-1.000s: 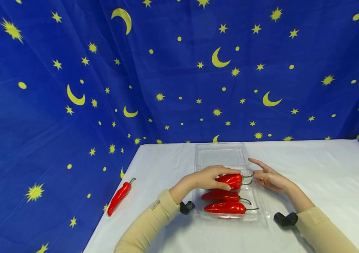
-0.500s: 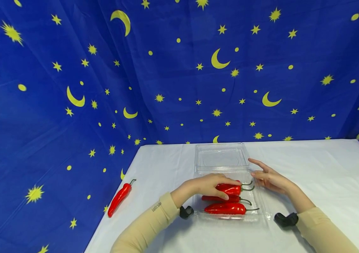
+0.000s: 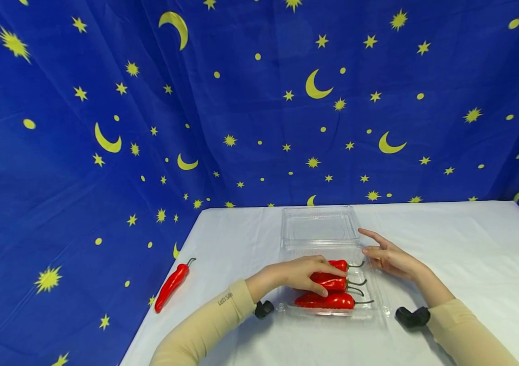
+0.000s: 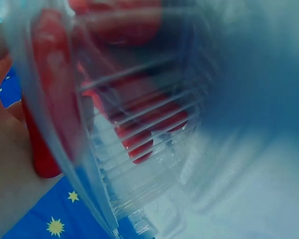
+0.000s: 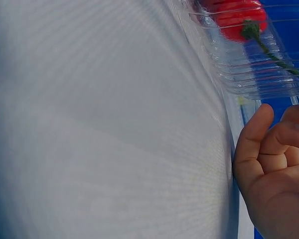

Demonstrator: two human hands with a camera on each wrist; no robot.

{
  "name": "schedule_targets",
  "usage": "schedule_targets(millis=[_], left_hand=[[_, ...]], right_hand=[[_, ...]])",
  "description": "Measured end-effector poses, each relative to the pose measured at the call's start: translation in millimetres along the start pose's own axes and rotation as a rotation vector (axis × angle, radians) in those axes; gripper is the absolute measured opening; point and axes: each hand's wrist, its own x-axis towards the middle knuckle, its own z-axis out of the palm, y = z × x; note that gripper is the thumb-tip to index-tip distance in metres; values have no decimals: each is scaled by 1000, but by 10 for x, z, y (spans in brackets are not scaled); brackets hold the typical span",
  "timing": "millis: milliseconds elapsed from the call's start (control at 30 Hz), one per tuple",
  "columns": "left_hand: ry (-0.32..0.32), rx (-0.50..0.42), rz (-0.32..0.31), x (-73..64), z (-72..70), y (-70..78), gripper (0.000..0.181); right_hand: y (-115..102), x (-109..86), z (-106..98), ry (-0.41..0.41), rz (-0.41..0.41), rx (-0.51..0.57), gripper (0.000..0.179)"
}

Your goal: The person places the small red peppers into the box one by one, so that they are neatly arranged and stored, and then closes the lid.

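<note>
My left hand [image 3: 302,274] reaches over a clear plastic clamshell box [image 3: 375,316] and grips a long red chili pepper [image 3: 330,282], thumb on the near side and fingers on the far side. Its green stem points right. One red pepper [image 3: 325,301] lies along the front of the box. Another pepper [image 3: 339,265] shows behind the fingers, and a further one is mostly hidden under the held pepper. In the left wrist view red peppers [image 4: 139,144] show through the ribbed wall. My right hand [image 3: 392,260] stays at the box's right side, index finger extended, other fingers loosely bent, holding nothing.
The box's hinged lid [image 3: 318,226] lies folded back behind it. A single red chili pepper [image 3: 172,287] rests at the left edge of the white-covered table [image 3: 465,254]. A blue curtain [image 3: 259,101] with yellow moons and stars hangs behind and at the left.
My left hand has moved toward the front of the box with its pepper, from above the rear pepper to above a middle one. The rear pepper shows behind the hand. My right hand has stayed put.
</note>
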Motion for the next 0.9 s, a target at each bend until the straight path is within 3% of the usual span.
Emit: schedule_targets(millis=[167, 400, 633, 767, 900], left_hand=[[-11, -14, -8, -6, 34, 8, 57], [-24, 10, 30, -48, 76, 37, 51], [-3, 14, 26, -95, 110, 66, 51], [30, -10, 39, -124, 33, 85, 54], [98, -52, 28, -182, -149, 123, 58]], right_hand=[[0, 0, 5, -1, -3, -3, 73], [17, 3, -11, -9, -6, -5, 74], [24, -13, -37, -40, -40, 14, 73], [21, -14, -36, -48, -38, 21, 73], [17, -10, -35, -34, -30, 11, 73]])
